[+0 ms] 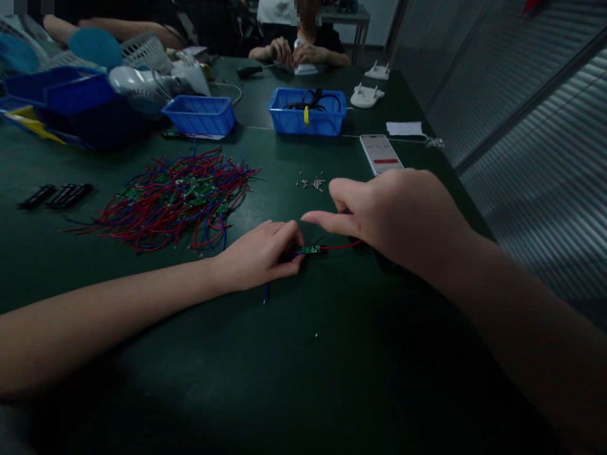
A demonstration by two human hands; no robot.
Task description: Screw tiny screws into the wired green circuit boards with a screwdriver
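Two-handed, head view: pinching the board (311,250) by its left end with the left hand (260,254), over the table (246,373); curling the right hand (403,208) by the red wire (339,247), unable to tell its hold. Apparently steadying the board; next, probably needing gentle wire handling.

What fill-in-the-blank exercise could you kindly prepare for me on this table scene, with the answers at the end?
1. The left hand pinches one end of a circuit board coloured ____.
2. The wire running from that board toward the right hand is ____.
3. The bin holding black cables is ____.
4. In the picture, the phone lies to the ____ of the small metal pieces.

Missing words: green; red; blue; right.
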